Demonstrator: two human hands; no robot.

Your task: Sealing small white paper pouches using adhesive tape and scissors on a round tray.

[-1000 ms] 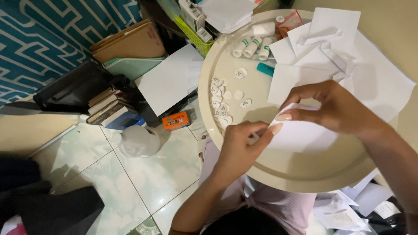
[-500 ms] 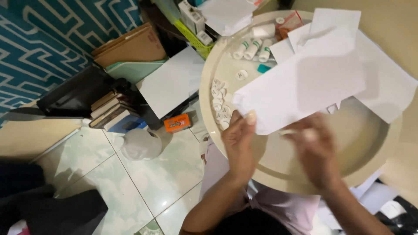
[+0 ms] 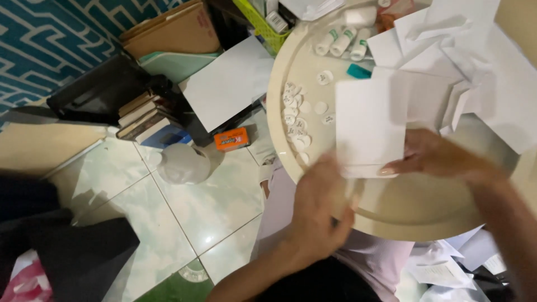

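Observation:
A white folded sheet (image 3: 369, 123) lies upright over the round cream tray-table (image 3: 425, 212). My right hand (image 3: 439, 156) pinches the sheet's lower right edge with its fingertips. My left hand (image 3: 321, 204) is blurred, its fingers curled at the table's near rim just under the sheet's lower left corner; whether it grips the sheet is unclear. More loose white papers (image 3: 475, 72) are piled on the table's far right, partly under the held sheet.
Several small round white discs (image 3: 293, 120), white tubes (image 3: 341, 42) and a teal piece (image 3: 358, 71) lie on the table's left part. On the tiled floor are an orange box (image 3: 231, 138), a white dome-shaped thing (image 3: 182, 163), stacked books (image 3: 148, 120) and a leaning white sheet (image 3: 229, 84).
The big sheet has been folded narrower and turned upright. My right hand rose from the table's near rim to the sheet's lower right edge; my left hand dropped toward the rim.

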